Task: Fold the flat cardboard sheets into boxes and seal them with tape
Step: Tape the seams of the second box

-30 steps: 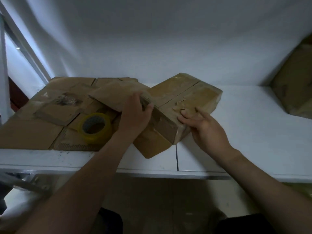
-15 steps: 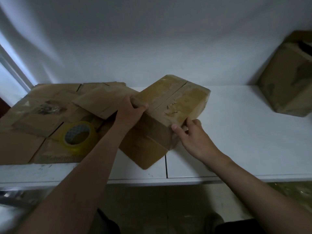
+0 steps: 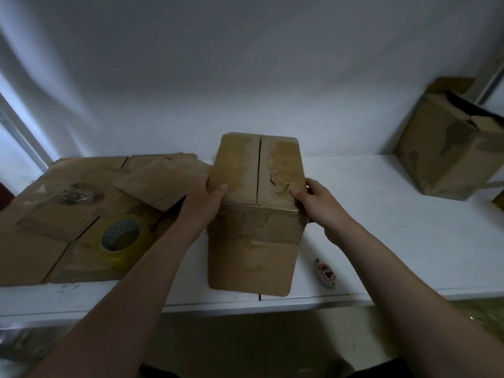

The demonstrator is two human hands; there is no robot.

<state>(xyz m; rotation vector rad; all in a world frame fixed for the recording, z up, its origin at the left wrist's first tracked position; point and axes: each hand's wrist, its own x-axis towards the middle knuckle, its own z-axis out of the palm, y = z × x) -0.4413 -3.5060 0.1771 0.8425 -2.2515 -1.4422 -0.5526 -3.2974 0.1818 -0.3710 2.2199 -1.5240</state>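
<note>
A folded brown cardboard box (image 3: 256, 241) stands on the white table (image 3: 395, 227), square to me, its top flaps closed with a seam down the middle. My left hand (image 3: 204, 203) grips its upper left edge, thumb on top. On the upper right edge sits my right hand (image 3: 316, 200), fingers pressing the worn flap. Flat cardboard sheets (image 3: 68, 200) lie stacked at the left. A roll of yellowish clear tape (image 3: 122, 241) rests on them near the table's front.
A small white cutter (image 3: 326, 274) with red marks lies on the table just right of the box. Another assembled cardboard box (image 3: 450, 148) stands at the far right. A white wall rises behind the table. The table's front edge runs below the box.
The box has been turned from a diagonal position to square with me and shifted right. Both hands moved with it onto its two top edges. The cutter is now uncovered.
</note>
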